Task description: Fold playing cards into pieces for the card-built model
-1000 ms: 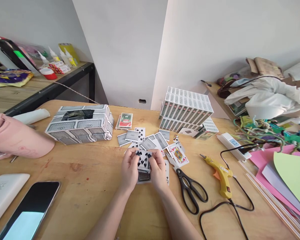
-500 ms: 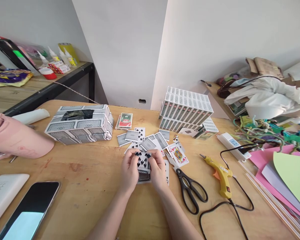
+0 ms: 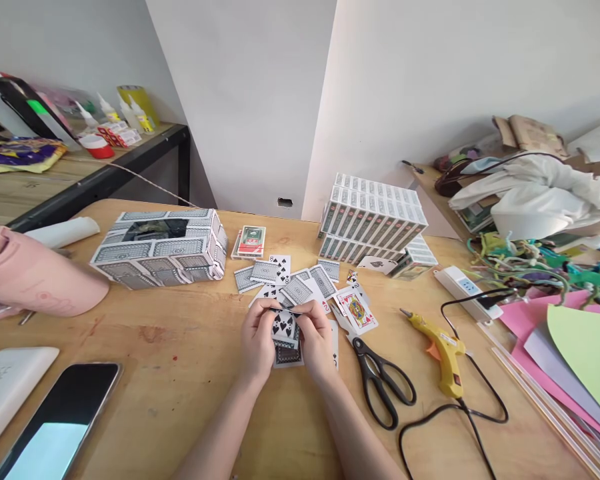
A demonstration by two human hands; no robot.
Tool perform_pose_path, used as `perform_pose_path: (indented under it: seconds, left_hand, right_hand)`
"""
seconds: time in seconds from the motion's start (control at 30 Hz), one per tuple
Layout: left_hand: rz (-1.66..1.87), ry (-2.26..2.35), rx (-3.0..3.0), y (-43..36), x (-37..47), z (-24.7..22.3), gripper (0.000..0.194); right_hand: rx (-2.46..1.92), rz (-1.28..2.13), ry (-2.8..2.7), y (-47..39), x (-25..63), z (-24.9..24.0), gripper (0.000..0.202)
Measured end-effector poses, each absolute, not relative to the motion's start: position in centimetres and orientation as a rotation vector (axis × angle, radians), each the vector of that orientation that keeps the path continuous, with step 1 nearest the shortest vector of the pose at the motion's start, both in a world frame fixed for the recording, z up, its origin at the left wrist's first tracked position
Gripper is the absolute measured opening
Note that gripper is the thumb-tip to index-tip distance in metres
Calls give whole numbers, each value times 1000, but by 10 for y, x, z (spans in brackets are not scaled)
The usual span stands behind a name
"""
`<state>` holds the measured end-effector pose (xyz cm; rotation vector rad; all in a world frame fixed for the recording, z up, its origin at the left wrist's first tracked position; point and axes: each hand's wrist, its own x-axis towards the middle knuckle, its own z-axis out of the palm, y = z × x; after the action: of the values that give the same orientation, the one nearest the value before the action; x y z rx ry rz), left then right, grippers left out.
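Observation:
Between my two hands is a playing card (image 3: 285, 327) with black spades, bent along its upper edge. My left hand (image 3: 258, 339) pinches its left top corner, and my right hand (image 3: 316, 335) pinches the right one. Both sets of fingers are closed, thumbs pressing the card's top edge. Under it lies a patterned card back (image 3: 288, 357) on the table. Loose playing cards (image 3: 297, 289) are scattered just beyond my fingers, some face down. A jack of hearts (image 3: 358, 311) lies to the right, touching the tip of black-handled scissors (image 3: 380, 380).
A card-covered box (image 3: 157, 250) stands back left, near a pink bottle (image 3: 40, 273). Stacked card packs (image 3: 373, 220) rise at the back right. A yellow glue gun (image 3: 443, 350) with its cord lies right, and a phone (image 3: 63, 420) lies front left. Coloured paper (image 3: 585, 353) covers the right edge.
The upper edge of the spade card has been bent over further, and the card is tilted slightly differently. Both hands keep their pinch, with thumbs moved a little. Everything else stays put.

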<state>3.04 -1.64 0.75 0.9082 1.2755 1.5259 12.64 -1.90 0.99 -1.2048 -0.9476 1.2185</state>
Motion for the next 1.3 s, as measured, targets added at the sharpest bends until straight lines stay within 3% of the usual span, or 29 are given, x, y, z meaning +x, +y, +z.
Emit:
perform_pose_path:
  seconds: [0.43, 0.6, 0.8, 0.97, 1.3]
  left_hand:
    - [1449, 1291, 932, -14, 28, 19, 24]
    - [1472, 1249, 1141, -15, 20, 16, 19]
    - [1468, 1356, 1345, -13, 12, 15, 15]
    - [1423, 1488, 1046, -7, 12, 13, 31]
    - [1325, 1296, 971, -8, 13, 21, 29]
  right_hand:
    - [-1100, 1313, -911, -20, 129, 7, 10]
    - [-1064, 1530, -739, -15, 128, 5, 27]
    - [-887, 1858, -666, -10, 135, 10, 28]
    - [-882, 1803, -730, -9, 139, 6, 26]
    - [-857, 1919, -902, -15, 133, 22, 34]
